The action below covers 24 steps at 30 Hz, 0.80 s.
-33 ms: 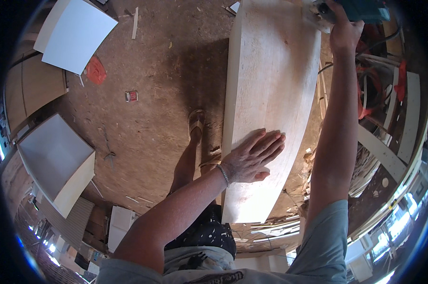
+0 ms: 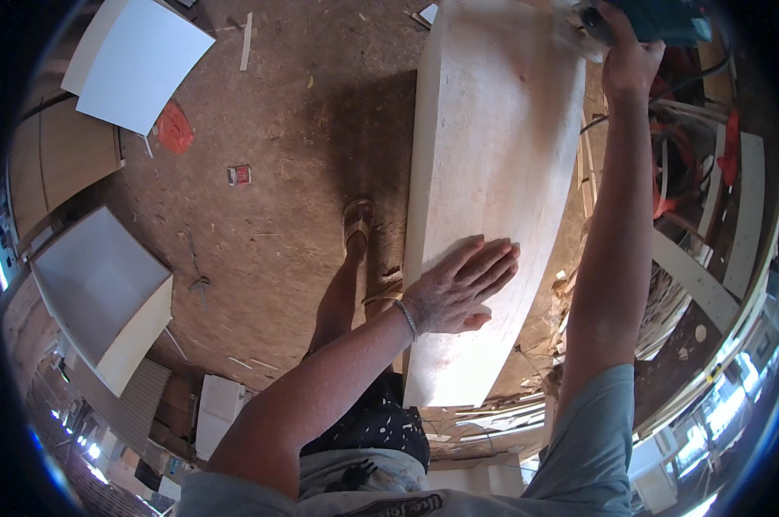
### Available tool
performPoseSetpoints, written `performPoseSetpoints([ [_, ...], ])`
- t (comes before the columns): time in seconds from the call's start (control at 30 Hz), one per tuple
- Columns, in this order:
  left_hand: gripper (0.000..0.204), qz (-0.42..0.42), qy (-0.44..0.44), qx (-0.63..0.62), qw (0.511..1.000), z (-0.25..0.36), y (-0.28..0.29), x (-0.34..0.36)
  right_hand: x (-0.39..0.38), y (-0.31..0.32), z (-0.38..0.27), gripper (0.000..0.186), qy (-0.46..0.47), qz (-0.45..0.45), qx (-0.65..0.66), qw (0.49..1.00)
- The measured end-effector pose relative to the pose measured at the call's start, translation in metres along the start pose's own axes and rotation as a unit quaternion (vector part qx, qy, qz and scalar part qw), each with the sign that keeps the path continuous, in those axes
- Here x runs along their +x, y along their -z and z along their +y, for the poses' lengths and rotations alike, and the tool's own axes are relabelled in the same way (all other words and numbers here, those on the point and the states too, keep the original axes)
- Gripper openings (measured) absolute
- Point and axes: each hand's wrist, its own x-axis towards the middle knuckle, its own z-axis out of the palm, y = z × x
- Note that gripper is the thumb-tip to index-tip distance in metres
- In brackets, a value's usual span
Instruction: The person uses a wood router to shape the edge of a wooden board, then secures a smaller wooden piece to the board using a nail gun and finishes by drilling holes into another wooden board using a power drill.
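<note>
My left hand (image 2: pixel 462 284) lies flat, fingers a little apart, on the near part of a long, pale wooden board or panel (image 2: pixel 493 155), whose top is streaked and slightly dusty. At the top right, my right hand (image 2: pixel 630 65) grips a dark teal power tool (image 2: pixel 669 17) at the far right corner of the wood. The tool is partly cut off by the frame's edge, and a dark cord (image 2: pixel 716 65) runs from it. Where the tool meets the wood is blurred and partly out of clear sight.
Left are white panels (image 2: pixel 144 69), a brown panel (image 2: pixel 66 168), an open white box (image 2: pixel 105 267) and red plastic (image 2: pixel 174 127). A small red-and-white packet (image 2: pixel 239 175) lies on the dirt-coloured floor (image 2: pixel 260 224). Right are stacked strips (image 2: pixel 738 215) and red tangled material (image 2: pixel 665 189). My sandalled foot (image 2: pixel 356 220) stands beside the wood.
</note>
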Motion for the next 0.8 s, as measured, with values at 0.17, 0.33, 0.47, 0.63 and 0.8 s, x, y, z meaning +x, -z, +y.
performPoseSetpoints([
  [0.17, 0.098, 0.001, 0.013, -0.028, 1.0, -0.001, -0.001, -0.001, -0.002, -0.008, 0.002, 0.032, 0.041, 0.048, -0.01, 0.998],
  [0.33, 0.095, 0.012, -0.008, -0.033, 0.999, 0.0, 0.002, 0.002, 0.04, 0.049, 0.081, 0.031, -0.007, 0.196, 0.14, 0.971],
  [0.47, 0.098, -0.002, 0.01, -0.024, 1.0, 0.001, 0.002, 0.0, -0.004, -0.012, -0.002, 0.03, 0.029, 0.035, 0.013, 0.999],
  [0.63, 0.101, 0.006, 0.003, -0.018, 1.0, 0.001, -0.001, 0.0, -0.004, -0.007, 0.001, 0.029, 0.028, 0.003, 0.03, 0.999],
  [0.8, 0.103, 0.006, 0.01, -0.008, 1.0, 0.004, -0.003, 0.001, -0.003, -0.01, 0.005, 0.031, 0.02, -0.002, 0.066, 0.998],
])
